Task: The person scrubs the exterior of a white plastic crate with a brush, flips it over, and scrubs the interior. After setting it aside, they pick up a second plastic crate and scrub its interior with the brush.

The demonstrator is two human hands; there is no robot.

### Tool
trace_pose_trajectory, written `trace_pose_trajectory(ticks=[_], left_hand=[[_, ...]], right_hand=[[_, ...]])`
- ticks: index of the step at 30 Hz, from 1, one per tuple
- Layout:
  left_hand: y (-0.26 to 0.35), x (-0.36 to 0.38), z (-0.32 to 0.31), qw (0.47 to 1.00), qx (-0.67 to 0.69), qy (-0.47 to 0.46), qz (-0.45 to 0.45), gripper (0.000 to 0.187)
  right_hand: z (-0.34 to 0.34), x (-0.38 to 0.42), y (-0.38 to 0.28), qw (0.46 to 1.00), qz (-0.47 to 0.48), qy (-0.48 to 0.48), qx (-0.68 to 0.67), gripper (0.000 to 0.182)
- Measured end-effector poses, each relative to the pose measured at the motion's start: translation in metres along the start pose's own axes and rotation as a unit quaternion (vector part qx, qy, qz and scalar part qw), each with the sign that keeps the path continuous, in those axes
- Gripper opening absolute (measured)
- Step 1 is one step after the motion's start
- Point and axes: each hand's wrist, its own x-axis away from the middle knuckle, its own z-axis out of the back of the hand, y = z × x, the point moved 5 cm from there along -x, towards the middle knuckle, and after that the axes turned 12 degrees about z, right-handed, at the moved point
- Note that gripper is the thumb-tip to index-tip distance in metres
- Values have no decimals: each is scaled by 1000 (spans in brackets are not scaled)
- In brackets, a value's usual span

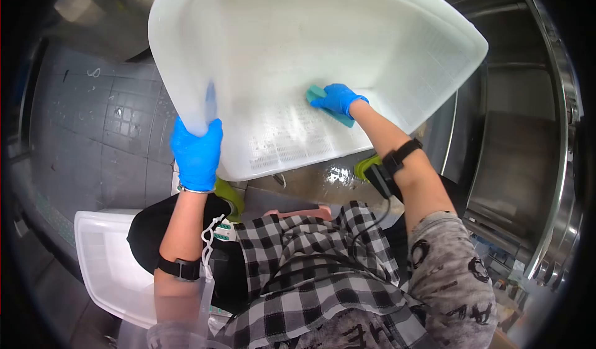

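A large white plastic basket (267, 45) with slotted walls lies tilted in front of me, its inside facing me. My left hand (197, 150), in a blue glove, grips the basket's left rim, with the thumb on one side and the fingers showing faintly through the wall. Inside the basket, my right hand (339, 99), also gloved in blue, presses a green-teal scrubbing pad (340, 116) against the lower wall. Wet, shiny patches show on the plastic to the left of the pad.
A second white basket (105, 268) stands at the lower left beside my leg. Stainless steel equipment (515, 156) lines the right side. The grey tiled floor (118, 119) on the left is wet. A pink stool edge (304, 212) shows near my lap.
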Motion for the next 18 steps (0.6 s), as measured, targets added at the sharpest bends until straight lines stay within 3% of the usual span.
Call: trace_pose_trajectory(ticks=[1, 2, 3, 5, 7, 8, 11, 13, 15, 18], left_hand=[[1, 0, 3, 1000, 1, 2, 2, 30], [5, -2, 4, 1000, -4, -8, 6, 31], [9, -4, 5, 1000, -8, -18, 8, 31], [9, -4, 4, 1000, 9, -19, 17, 31], [7, -6, 3, 999, 19, -25, 27, 30], [8, -7, 5, 1000, 2, -18, 21, 30], [12, -10, 11, 1000, -11, -12, 18, 30], [12, -11, 10, 1000, 3, -11, 16, 30], [9, -13, 11, 1000, -1, 5, -3, 30], [13, -11, 9, 1000, -8, -6, 7, 30]], right_hand=[[-3, 3, -5, 1000, 21, 11, 17, 65], [-14, 12, -2, 994, -4, -105, 26, 68], [-16, 25, -3, 997, 45, -51, 47, 68], [-11, 27, 5, 992, 80, -65, 68, 67], [18, 18, 0, 997, 55, -5, 50, 65], [19, 1, 19, 999, -31, 7, -23, 62], [-11, -6, 14, 1000, -10, 16, -10, 60], [-19, 27, -4, 992, 36, -99, 72, 65], [-23, 46, 3, 989, 78, -113, 46, 64], [21, 25, 14, 999, 10, -22, 32, 64]])
